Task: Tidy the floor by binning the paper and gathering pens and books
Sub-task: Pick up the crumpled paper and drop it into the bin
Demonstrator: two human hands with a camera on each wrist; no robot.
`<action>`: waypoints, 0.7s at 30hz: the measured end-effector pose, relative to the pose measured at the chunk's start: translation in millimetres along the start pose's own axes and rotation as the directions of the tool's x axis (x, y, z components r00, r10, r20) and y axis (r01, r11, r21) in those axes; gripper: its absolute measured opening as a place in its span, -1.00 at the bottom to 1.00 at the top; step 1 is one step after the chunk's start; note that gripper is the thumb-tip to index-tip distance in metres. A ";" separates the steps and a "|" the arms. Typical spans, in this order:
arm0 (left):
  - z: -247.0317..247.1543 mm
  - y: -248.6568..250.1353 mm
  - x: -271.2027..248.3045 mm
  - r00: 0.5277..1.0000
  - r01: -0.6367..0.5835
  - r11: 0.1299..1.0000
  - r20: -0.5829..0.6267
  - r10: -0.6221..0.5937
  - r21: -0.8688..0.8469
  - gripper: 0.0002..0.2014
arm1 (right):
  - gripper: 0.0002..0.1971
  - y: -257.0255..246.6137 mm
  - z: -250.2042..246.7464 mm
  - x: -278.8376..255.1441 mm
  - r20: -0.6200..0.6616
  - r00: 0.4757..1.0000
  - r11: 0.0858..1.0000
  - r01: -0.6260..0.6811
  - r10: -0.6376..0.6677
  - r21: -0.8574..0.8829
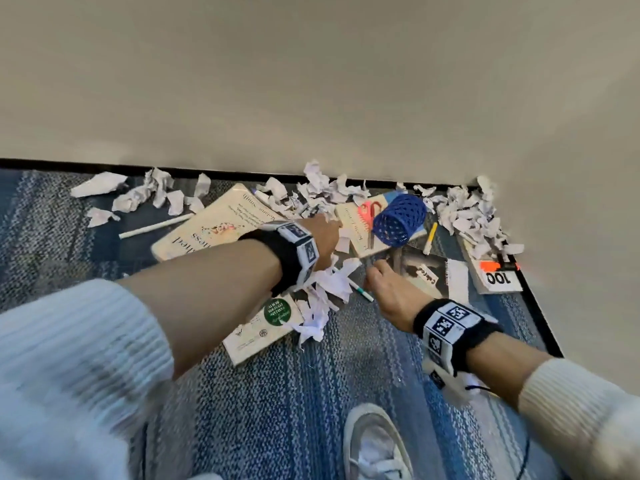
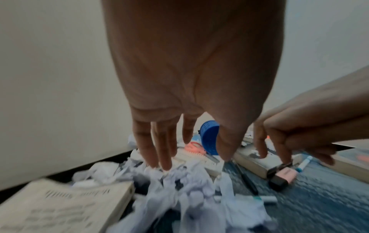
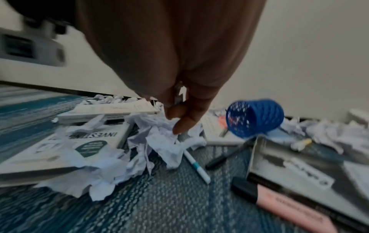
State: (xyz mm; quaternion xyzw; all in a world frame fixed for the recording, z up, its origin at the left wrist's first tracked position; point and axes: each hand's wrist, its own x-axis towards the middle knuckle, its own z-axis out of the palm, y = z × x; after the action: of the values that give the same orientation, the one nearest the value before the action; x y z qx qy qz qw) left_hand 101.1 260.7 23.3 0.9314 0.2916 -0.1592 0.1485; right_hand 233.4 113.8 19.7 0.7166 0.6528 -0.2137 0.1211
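Observation:
Crumpled paper (image 1: pixel 332 282) (image 2: pixel 179 189) (image 3: pixel 159 134) lies heaped on the blue carpet between several books. My left hand (image 1: pixel 325 233) (image 2: pixel 189 157) reaches down with straight fingers, its fingertips (image 2: pixel 159 164) touching the heap. Just to the right, my right hand (image 1: pixel 375 271) (image 3: pixel 175 116) (image 2: pixel 279 151) has curled fingers pinching a slim silver-grey thing that looks like a pen. A teal-and-white pen (image 1: pixel 362 292) (image 3: pixel 196 165), a black pen (image 3: pixel 227 156) and a pink highlighter (image 2: pixel 285 175) (image 3: pixel 289 209) lie on the carpet. A blue mesh pen cup (image 1: pixel 398 220) (image 3: pixel 255 116) lies on its side.
A cream book (image 1: pixel 207 226), a green-stickered book (image 1: pixel 263 327) and a dark book (image 1: pixel 429 275) surround the hands. More paper scraps (image 1: pixel 467 216) line the black baseboard in the corner. Pink scissors (image 1: pixel 370 209) and a yellow highlighter (image 1: pixel 429 237) lie near the cup. My white shoe (image 1: pixel 377 445) stands behind.

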 end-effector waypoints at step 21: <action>116.4 33.7 -27.6 0.999 0.027 0.969 -0.018 -0.032 -0.247 -0.69 | -0.79 46.1 64.3 92.4 -0.514 0.844 0.920 0.311 -0.154 0.236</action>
State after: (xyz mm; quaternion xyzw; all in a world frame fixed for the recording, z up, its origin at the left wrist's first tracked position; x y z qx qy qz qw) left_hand 75.1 177.6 -65.3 0.9030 0.3246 -0.1137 0.2575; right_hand 274.6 160.9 -84.6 0.6714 0.7031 -0.1400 -0.1881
